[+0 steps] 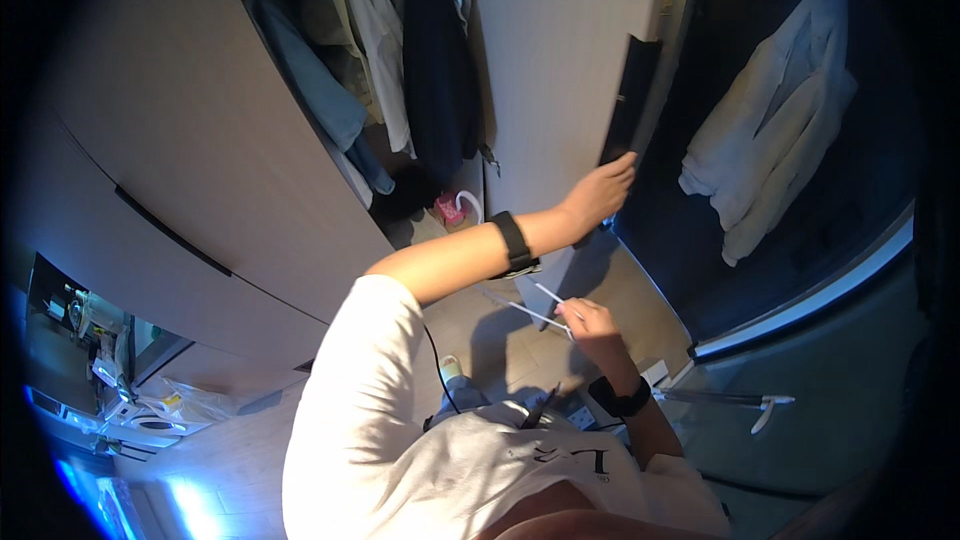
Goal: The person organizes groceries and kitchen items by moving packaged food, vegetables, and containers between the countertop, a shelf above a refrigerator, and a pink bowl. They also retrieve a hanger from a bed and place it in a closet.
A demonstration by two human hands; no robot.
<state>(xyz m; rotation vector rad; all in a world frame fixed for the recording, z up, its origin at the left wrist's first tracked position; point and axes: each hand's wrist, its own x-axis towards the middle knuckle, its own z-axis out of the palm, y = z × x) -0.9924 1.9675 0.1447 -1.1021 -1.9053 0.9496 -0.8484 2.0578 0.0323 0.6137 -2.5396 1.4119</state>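
Observation:
My left hand (602,189) reaches across to the edge of the open wardrobe door (555,82). Its fingers curl around the long black handle strip (632,101) there. Lower down, my right hand (592,326) grips a thin white clothes hanger (525,308); part of the hanger is hidden behind my left forearm. No garment shows on the visible bars. Behind the door edge, inside the wardrobe, hang white shirts (375,37), a dark garment (435,67) and a blue-grey one (315,75).
A pale garment (780,112) hangs against a dark panel on the right. A pink box (450,208) sits at the wardrobe's bottom. Closed wardrobe doors (187,127) line the left side, and a cluttered shelf (112,382) stands beyond. A slippered foot (450,367) is on the floor.

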